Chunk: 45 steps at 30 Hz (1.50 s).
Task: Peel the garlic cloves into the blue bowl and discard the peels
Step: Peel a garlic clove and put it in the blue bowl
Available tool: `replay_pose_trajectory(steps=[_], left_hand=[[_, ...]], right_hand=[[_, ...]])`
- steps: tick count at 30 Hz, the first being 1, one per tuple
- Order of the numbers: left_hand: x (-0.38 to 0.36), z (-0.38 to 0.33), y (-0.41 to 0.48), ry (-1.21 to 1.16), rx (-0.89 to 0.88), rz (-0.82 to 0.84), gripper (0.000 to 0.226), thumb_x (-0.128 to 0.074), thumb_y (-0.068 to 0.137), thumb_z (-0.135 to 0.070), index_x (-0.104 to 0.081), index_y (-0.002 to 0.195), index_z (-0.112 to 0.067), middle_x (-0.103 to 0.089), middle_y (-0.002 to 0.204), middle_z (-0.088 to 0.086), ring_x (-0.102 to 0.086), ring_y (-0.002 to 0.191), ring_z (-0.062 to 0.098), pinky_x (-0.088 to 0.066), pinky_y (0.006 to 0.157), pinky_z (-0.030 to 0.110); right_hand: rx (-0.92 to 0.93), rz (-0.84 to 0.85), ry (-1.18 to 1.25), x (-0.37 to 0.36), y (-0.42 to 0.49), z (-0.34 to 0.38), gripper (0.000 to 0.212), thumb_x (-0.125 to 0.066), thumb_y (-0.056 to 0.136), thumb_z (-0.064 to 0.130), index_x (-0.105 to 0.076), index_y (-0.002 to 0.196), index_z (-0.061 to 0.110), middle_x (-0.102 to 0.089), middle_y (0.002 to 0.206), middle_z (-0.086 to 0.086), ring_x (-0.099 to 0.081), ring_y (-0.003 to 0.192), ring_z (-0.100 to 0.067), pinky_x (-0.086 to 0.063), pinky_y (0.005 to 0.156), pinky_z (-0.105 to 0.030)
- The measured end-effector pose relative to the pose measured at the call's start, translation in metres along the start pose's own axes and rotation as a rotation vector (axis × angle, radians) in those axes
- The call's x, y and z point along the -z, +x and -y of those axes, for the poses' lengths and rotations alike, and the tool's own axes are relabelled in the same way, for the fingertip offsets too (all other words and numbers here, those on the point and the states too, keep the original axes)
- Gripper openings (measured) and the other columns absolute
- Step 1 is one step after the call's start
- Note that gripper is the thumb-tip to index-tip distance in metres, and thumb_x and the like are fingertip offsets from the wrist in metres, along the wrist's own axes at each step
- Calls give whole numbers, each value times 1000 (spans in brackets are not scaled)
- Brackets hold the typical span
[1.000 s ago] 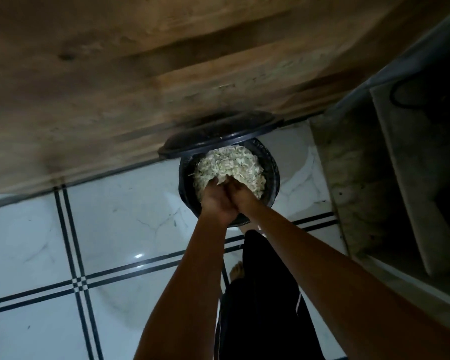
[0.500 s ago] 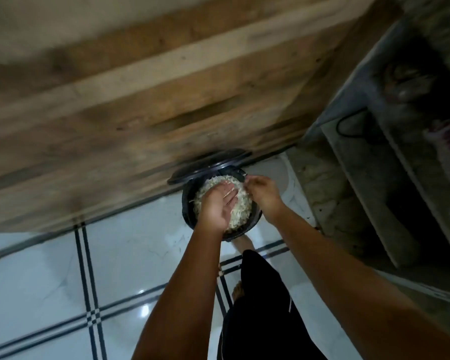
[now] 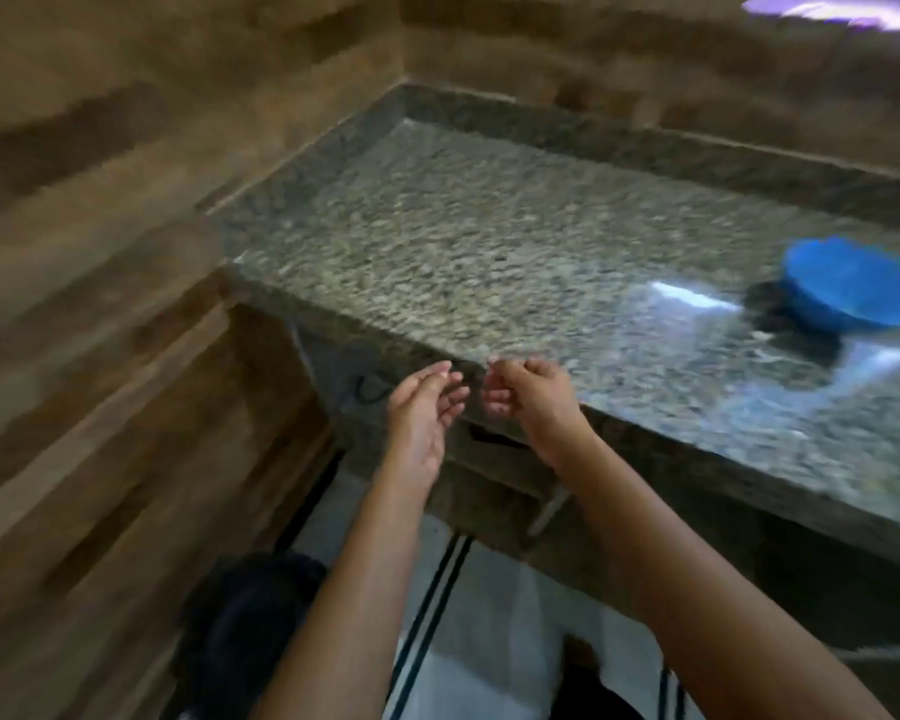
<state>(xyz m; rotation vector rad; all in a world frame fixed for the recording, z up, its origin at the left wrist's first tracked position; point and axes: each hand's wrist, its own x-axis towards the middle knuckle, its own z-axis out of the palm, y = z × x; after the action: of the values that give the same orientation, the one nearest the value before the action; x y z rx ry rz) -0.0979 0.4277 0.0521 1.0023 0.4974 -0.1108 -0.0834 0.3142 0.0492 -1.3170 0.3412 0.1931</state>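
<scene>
Your left hand (image 3: pixel 421 407) has straight, relaxed fingers and holds nothing. Your right hand (image 3: pixel 533 394), just beside it, has loosely curled fingers. Nothing shows in them, though blur limits certainty. Both hands hang in front of the counter (image 3: pixel 463 252) edge at frame centre. The blue bowl (image 3: pixel 853 288) stands on the counter at the right edge, and its contents cannot be read.

Half a second ago both hands were down in a black bin, on a heap of peels. They are now raised and clear of it, and the view has swung up to the counter. A dark blurred shape (image 3: pixel 245 615) at lower left may be that bin. Treat the discard step as likely done.
</scene>
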Motion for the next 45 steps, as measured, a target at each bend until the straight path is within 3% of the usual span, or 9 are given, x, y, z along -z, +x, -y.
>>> replay_pose_trajectory(steps=[6,9,14,20,24,28,33,36,45], left_hand=[[-166,71,-18,129,102,372,16,-46,94,-3,-56,85,-12,-64,62,-2,-60,47,5,-47,48,14],[-242,113,-29,173,156,457,16,-47,93,-3,-56,85,-13,-65,66,1,-61,48,6,-48,50,15],[-319,171,-30,260,226,496,15,-47,92,-2,-56,86,-12,-65,54,-3,-60,45,5,-48,47,14],[-349,200,-15,510,154,466,10,-51,92,-1,-58,89,-9,-61,77,5,-55,61,12,-44,47,15],[-359,211,-1,638,83,479,13,-50,92,0,-58,88,-10,-57,76,5,-50,62,11,-42,52,18],[-370,223,15,784,7,530,14,-52,91,-4,-62,101,-5,-59,76,3,-51,67,13,-43,61,24],[-381,235,25,853,0,570,15,-54,91,-8,-63,103,-6,-59,76,1,-52,69,14,-42,59,24],[-384,240,27,840,26,579,13,-53,92,-5,-61,101,-7,-59,78,1,-53,67,10,-44,60,20],[-386,240,29,771,70,600,15,-45,94,-1,-58,99,-6,-59,82,4,-53,62,8,-42,51,15]], right_hand=[[157,-329,71,168,-16,65,18,-58,90,6,-54,73,7,-59,64,-6,-59,54,-14,-51,51,-21],[179,-405,44,245,-21,83,17,-57,91,6,-53,74,7,-58,67,-9,-57,59,-16,-50,52,-21],[141,-481,-73,344,-11,93,17,-59,87,-2,-56,74,9,-58,68,-8,-56,52,-11,-47,51,-20],[76,-700,-478,427,-1,93,16,-52,92,1,-66,95,8,-65,95,-5,-60,75,-15,-54,66,-28],[51,-699,-582,451,6,91,9,-56,92,6,-64,96,6,-66,96,-7,-62,77,-14,-54,68,-25],[27,-715,-593,460,18,88,6,-62,89,9,-65,93,8,-68,96,-10,-63,81,-16,-54,80,-32],[5,-596,-698,462,28,89,9,-67,84,10,-68,94,10,-69,96,-7,-64,91,-19,-52,89,-38],[32,-534,-842,462,29,89,20,-69,84,12,-68,103,9,-65,97,-5,-60,91,-17,-51,87,-31],[77,-496,-1098,456,45,89,12,-55,90,8,-67,89,3,-61,96,-10,-57,88,-21,-41,77,-27]])
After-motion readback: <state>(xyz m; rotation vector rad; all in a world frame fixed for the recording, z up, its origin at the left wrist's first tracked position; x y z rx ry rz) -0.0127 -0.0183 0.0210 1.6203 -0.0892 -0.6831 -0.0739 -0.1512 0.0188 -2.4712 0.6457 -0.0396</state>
